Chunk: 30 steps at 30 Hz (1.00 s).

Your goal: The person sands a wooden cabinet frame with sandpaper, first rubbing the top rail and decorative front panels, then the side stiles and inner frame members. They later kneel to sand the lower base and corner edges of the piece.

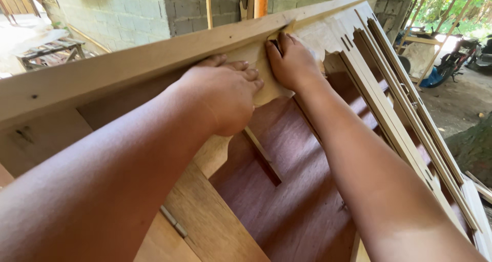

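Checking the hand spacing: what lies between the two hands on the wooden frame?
In the head view, only a narrow strip of the pale scalloped wood panel shows between the left hand and the right hand; nothing else lies there.

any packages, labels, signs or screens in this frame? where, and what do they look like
None in view: no package, label, sign or screen.
What is there: both hands press a pale scalloped wood panel against a long pale wooden rail; left hand, right hand.
Reddish-brown plywood sheet lies below them; grey block wall behind.
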Motion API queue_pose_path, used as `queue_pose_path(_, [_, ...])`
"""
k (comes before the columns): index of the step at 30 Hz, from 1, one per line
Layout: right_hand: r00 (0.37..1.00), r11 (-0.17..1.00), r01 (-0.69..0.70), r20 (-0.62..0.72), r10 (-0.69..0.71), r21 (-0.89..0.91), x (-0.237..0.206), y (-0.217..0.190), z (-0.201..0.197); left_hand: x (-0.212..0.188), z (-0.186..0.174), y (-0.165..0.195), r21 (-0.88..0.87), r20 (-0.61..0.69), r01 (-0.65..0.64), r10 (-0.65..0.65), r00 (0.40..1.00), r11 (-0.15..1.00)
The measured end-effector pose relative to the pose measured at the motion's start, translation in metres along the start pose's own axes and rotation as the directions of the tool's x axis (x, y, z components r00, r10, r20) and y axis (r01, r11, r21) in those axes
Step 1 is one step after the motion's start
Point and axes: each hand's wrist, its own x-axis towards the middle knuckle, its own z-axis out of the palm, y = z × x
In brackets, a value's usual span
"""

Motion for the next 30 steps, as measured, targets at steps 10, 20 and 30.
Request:
queue_pose_path(10, [0.995, 0.996, -0.086, 0.047, 0.086, 0.001, 0.004, 0.0, 0.0, 0.004, -0.001, -0.002, -0.032, 0.048, 0.013, -0.012, 0.999, 0.999])
queue_pose_path(20, [0.868, 0.874, 0.435, -0.156, -0.471, -0.217, -0.028, 0.036, 0.032, 0.006, -0.004, 0.0, -0.022, 0.1, 0.006, -0.004, 0.995, 1.0])
queue_pose_path(30, [0.991, 0.951, 0.043, -0.133, -0.002, 0.307, -0.034, 0.074, 0.04, 0.006, -0.002, -0.003, -0.067, 0.081, 0.031, -0.026, 0.996, 0.997])
